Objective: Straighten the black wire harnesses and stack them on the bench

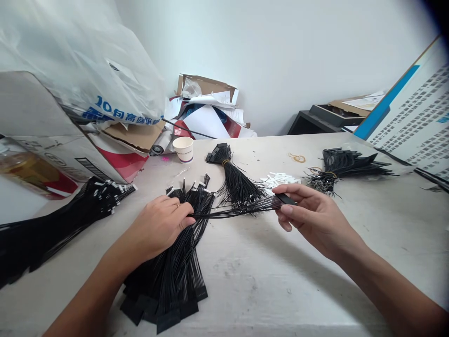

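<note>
Between my hands stretches a black wire harness (pixel 238 209), its thin wires running almost level above the table. My right hand (pixel 308 213) pinches the flat black connector (pixel 283 198) at one end, thumb below and fingers above. My left hand (pixel 164 224) is closed round the wires near the other end, whose tip is hidden by the fingers. Under and in front of my left hand lies a pile of similar harnesses (pixel 175 267), with black connectors toward me and small white ones at the far end. A tied bundle of black wires (pixel 235 180) lies just beyond.
Small white connectors (pixel 280 179) are heaped behind my right hand. Another wire bundle (pixel 342 164) rests on a plastic bag at the right, near rubber bands (pixel 296 157). A paper cup (pixel 183 149) stands at the back. More harnesses (pixel 63 224) lie left beside a carton (pixel 52 126).
</note>
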Demonstrator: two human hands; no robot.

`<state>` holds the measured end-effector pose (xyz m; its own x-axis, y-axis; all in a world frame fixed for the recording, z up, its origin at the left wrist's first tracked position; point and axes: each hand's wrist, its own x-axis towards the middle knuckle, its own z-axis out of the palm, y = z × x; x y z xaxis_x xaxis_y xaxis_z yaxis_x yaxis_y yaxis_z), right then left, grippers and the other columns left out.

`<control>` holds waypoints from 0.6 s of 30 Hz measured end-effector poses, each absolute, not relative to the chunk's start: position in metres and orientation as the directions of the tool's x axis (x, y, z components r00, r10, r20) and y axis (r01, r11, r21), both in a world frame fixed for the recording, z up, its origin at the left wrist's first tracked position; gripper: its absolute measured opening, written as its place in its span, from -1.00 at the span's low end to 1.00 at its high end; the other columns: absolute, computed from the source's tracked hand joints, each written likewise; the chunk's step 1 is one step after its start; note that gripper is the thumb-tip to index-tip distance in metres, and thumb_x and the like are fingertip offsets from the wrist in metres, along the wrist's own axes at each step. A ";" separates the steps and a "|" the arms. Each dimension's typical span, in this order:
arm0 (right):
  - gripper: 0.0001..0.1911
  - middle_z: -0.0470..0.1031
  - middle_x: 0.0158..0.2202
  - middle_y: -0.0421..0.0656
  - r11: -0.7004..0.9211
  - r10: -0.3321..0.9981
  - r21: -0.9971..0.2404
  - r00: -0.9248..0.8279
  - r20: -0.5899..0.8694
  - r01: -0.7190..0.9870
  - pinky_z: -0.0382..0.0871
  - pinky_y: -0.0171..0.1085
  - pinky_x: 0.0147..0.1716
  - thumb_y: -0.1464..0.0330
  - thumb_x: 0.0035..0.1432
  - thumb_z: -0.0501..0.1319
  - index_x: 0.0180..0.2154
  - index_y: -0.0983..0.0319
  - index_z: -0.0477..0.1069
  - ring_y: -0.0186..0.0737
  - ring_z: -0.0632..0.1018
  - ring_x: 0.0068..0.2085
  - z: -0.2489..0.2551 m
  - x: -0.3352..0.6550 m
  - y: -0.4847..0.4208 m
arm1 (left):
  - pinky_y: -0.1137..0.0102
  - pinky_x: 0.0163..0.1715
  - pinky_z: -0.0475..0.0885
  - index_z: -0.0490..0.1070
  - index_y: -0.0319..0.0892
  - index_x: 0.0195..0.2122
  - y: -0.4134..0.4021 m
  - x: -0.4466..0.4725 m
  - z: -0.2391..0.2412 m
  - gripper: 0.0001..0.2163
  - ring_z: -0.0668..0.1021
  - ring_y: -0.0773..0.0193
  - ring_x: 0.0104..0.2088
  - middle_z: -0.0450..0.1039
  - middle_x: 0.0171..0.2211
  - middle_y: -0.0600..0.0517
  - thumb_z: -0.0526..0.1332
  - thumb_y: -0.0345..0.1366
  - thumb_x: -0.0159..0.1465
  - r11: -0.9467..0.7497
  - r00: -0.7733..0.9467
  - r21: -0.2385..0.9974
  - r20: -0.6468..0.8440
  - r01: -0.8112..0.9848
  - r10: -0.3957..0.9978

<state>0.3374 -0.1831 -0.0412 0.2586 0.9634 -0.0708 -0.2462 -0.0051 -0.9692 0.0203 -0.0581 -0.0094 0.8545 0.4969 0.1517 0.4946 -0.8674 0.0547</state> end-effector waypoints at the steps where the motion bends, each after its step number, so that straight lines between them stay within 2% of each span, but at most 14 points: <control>1: -0.63 0.48 -0.36 -0.18 0.003 0.961 -0.969 0.269 -0.066 -0.247 0.35 -0.31 -0.52 0.33 0.02 0.53 -0.11 0.18 0.56 -0.36 0.46 -0.46 -0.042 0.337 -0.183 | 0.24 -0.32 0.26 0.46 -0.15 -0.28 -0.059 0.020 -0.010 -0.73 0.52 0.11 -0.37 0.54 -0.38 -0.01 0.06 -0.20 0.50 -0.861 0.852 0.046 0.126 0.507 0.509; 4: -0.63 0.48 -0.38 -0.21 0.046 0.959 -0.964 0.281 -0.031 -0.263 0.38 -0.30 -0.51 0.37 0.00 0.54 -0.13 0.16 0.56 -0.36 0.47 -0.47 -0.043 0.333 -0.182 | 0.27 -0.38 0.20 0.49 -0.12 -0.22 -0.065 0.021 -0.009 -0.80 0.54 0.10 -0.37 0.56 -0.39 0.03 0.19 -0.14 0.45 -0.844 0.843 0.048 0.047 0.534 0.536; 7: -0.62 0.51 -0.38 -0.22 0.077 0.967 -0.959 0.254 0.006 -0.271 0.42 -0.29 -0.49 0.38 -0.02 0.55 -0.13 0.15 0.56 -0.36 0.48 -0.47 -0.043 0.329 -0.182 | 0.29 -0.40 0.15 0.51 -0.10 -0.23 -0.069 0.023 -0.009 -0.83 0.56 0.09 -0.37 0.56 -0.40 0.04 0.25 -0.14 0.42 -0.842 0.843 0.060 0.030 0.536 0.538; 12: -0.59 0.56 -0.34 -0.20 0.103 0.975 -0.964 0.218 0.049 -0.245 0.48 -0.27 -0.44 0.39 -0.01 0.56 -0.09 0.14 0.56 -0.33 0.53 -0.44 -0.046 0.327 -0.184 | 0.30 -0.40 0.14 0.52 -0.10 -0.21 -0.071 0.028 -0.003 -0.83 0.59 0.06 -0.36 0.58 -0.40 0.05 0.26 -0.13 0.42 -0.826 0.829 0.068 -0.047 0.560 0.558; 18: -0.60 0.58 -0.36 -0.22 0.139 0.981 -0.968 0.165 0.105 -0.207 0.51 -0.27 -0.41 0.42 0.06 0.52 -0.06 0.10 0.56 -0.32 0.56 -0.43 -0.049 0.325 -0.187 | 0.29 -0.43 0.14 0.51 -0.11 -0.27 -0.080 0.035 0.004 -0.80 0.60 0.07 -0.36 0.59 -0.38 0.04 0.22 -0.15 0.44 -0.806 0.808 0.079 -0.132 0.586 0.574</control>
<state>0.3249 -0.1867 -0.0492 0.1653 0.9806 0.1051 -0.2071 0.1387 -0.9684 0.0350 -0.0803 0.0039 0.8079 0.5744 -0.1318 0.5862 -0.8064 0.0785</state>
